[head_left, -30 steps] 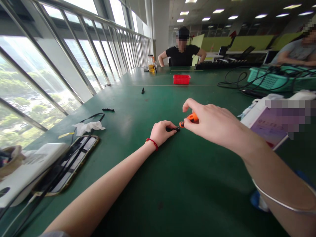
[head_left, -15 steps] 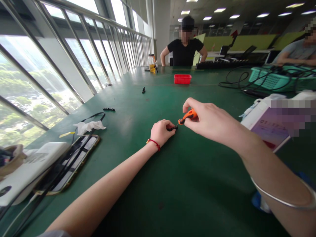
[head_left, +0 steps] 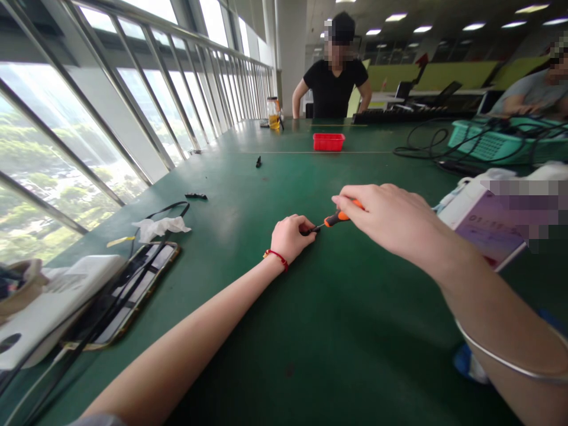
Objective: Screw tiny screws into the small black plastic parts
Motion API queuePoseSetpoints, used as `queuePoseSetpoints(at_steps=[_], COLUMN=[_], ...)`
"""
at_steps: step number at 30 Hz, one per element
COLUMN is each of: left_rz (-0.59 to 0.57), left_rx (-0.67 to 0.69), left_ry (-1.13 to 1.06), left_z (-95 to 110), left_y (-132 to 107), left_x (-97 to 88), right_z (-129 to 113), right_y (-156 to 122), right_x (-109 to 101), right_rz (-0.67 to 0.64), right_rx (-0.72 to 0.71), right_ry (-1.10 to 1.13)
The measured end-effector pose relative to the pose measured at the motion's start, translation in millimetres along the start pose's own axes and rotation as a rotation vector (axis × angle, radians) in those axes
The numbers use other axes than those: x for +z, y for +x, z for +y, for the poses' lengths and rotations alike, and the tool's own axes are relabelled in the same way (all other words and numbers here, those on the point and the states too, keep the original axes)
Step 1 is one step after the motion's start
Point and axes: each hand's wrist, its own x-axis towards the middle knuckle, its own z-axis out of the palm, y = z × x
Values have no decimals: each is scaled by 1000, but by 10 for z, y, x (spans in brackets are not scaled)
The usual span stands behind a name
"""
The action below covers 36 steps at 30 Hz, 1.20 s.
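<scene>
On the green table, my left hand is closed around a small black part, pinning it low against the surface. Its exact kind is too small to tell. An orange and black screwdriver is gripped by its handle in my right hand. The thin shaft slants down to the left, with its tip at the black part by my left fingertips. Whether the tip sits in a screw cannot be seen.
A red tray stands farther back, and small black pieces lie left. A phone with cables lies at the left edge. A white-and-purple box and a teal basket of cables are right. A person is across the table.
My right hand has shifted slightly right and its grip on the screwdriver handle has turned, tilting the tool lower. My left hand stays in place. The person opposite has straightened a little.
</scene>
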Motion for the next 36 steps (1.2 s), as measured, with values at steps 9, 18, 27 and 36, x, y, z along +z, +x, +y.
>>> queuePoseSetpoints(at_steps=[9, 18, 27, 36], left_rz=[3, 26, 15, -18], left_rx=[7, 40, 32, 4], left_ry=[-11, 6, 13, -35], left_z=[-7, 9, 27, -22], left_y=[5, 5, 14, 7], left_x=[5, 7, -2, -5], right_z=[34, 34, -53, 129], right_y=[-2, 46, -8, 24], right_x=[-22, 53, 32, -3], right_rz=[-60, -60, -6, -109], right_rx=[5, -92, -160, -308], right_ry=[54, 220, 115, 223])
